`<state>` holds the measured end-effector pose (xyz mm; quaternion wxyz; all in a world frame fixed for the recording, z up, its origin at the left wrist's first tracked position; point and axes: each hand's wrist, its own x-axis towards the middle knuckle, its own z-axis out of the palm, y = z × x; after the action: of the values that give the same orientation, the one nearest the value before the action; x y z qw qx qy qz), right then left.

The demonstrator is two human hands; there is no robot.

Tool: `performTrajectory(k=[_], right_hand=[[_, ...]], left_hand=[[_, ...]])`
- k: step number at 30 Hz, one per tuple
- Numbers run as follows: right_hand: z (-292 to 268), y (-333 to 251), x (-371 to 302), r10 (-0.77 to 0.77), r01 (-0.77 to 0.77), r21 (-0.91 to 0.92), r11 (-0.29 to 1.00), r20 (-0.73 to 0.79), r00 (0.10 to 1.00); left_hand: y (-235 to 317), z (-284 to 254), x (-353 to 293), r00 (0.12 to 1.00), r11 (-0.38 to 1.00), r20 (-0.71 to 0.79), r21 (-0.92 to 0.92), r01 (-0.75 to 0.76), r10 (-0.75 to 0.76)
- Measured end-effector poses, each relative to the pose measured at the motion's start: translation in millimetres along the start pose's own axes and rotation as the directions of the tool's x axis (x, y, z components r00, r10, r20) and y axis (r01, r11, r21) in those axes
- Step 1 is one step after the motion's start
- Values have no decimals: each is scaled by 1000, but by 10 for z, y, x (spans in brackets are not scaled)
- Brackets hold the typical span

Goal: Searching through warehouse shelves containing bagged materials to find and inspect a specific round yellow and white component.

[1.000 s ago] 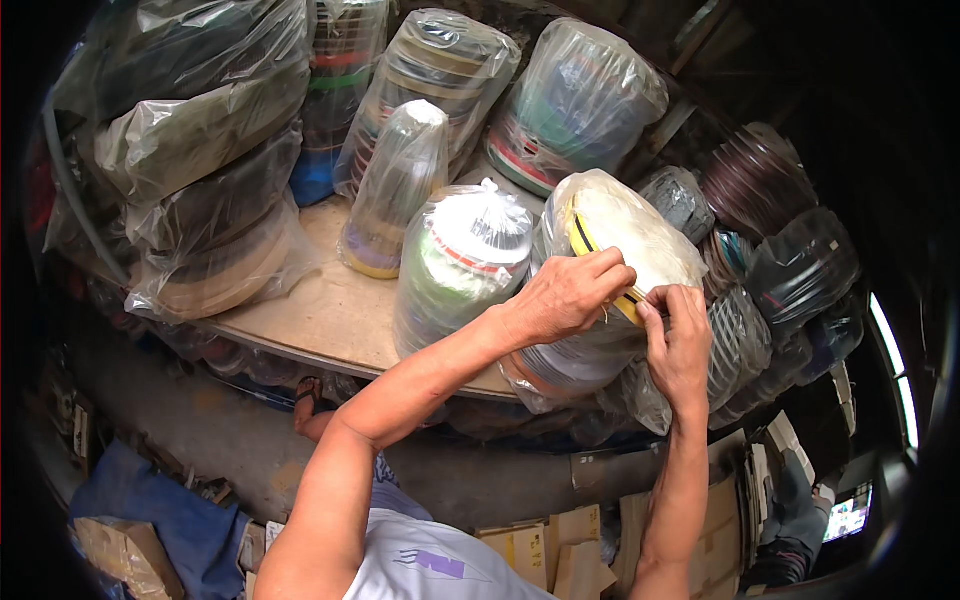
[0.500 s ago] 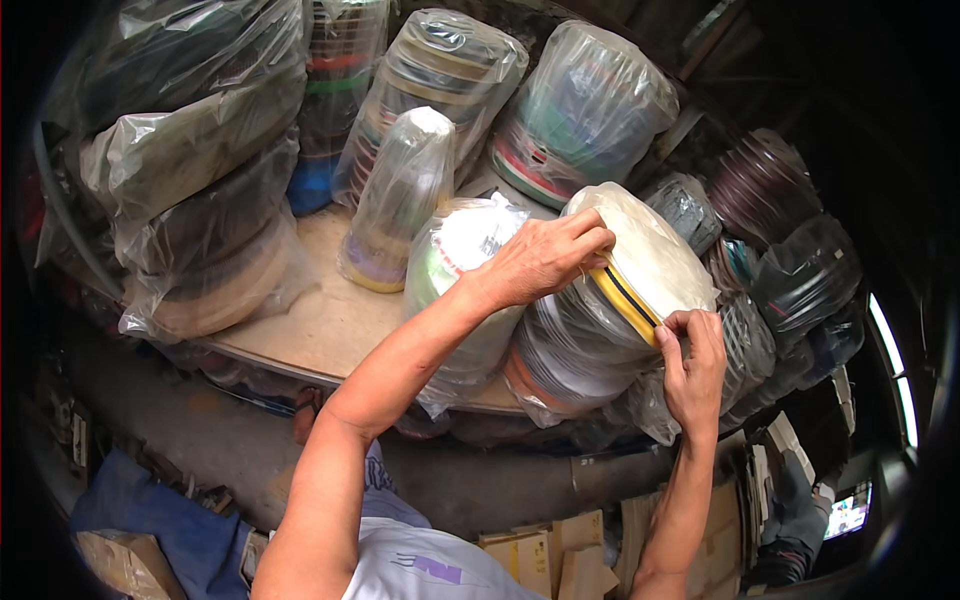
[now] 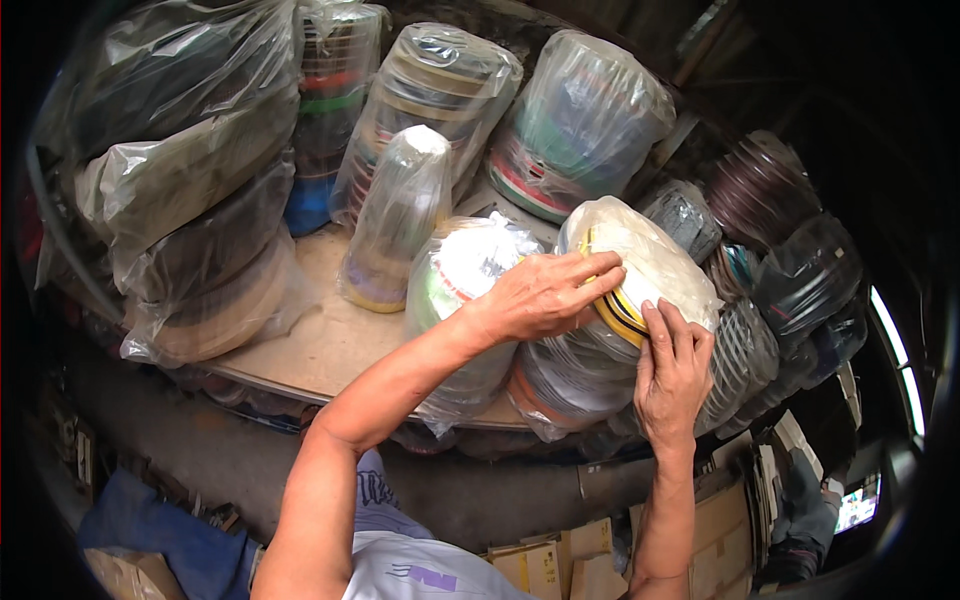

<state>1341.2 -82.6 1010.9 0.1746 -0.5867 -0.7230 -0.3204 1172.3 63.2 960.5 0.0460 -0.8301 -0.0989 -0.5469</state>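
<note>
My left hand [image 3: 545, 295] lies across the top of a clear plastic bag [image 3: 655, 265] packed with stacked rolls of ribbon, white on top with a yellow and black band showing. My right hand [image 3: 672, 372] presses flat against the bag's near side, fingers up along the yellow band. The bag leans tilted on a wooden shelf board [image 3: 320, 335], right beside another bagged stack of white and green rolls [image 3: 462, 285]. Neither hand closes around anything; both rest on the plastic.
Several more bagged roll stacks crowd the shelf: a slim one [image 3: 395, 215] at the middle, big ones [image 3: 190, 190] at the left, others behind [image 3: 585, 125]. Dark rolls [image 3: 765, 190] pile up at the right. Cardboard boxes [image 3: 560, 565] sit below.
My right hand rose from below the bag to press on its side by the yellow band. My left hand slid slightly along the bag's top.
</note>
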Motion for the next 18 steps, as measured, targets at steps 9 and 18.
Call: performTrajectory(k=[9, 18], right_hand=[[315, -4, 82, -59, 62, 54, 997, -67, 996], [417, 16, 72, -84, 85, -3, 996, -179, 980]], left_hand=[[-25, 13, 94, 993, 986, -39, 129, -107, 113], [27, 86, -3, 988, 999, -156, 32, -2, 7]])
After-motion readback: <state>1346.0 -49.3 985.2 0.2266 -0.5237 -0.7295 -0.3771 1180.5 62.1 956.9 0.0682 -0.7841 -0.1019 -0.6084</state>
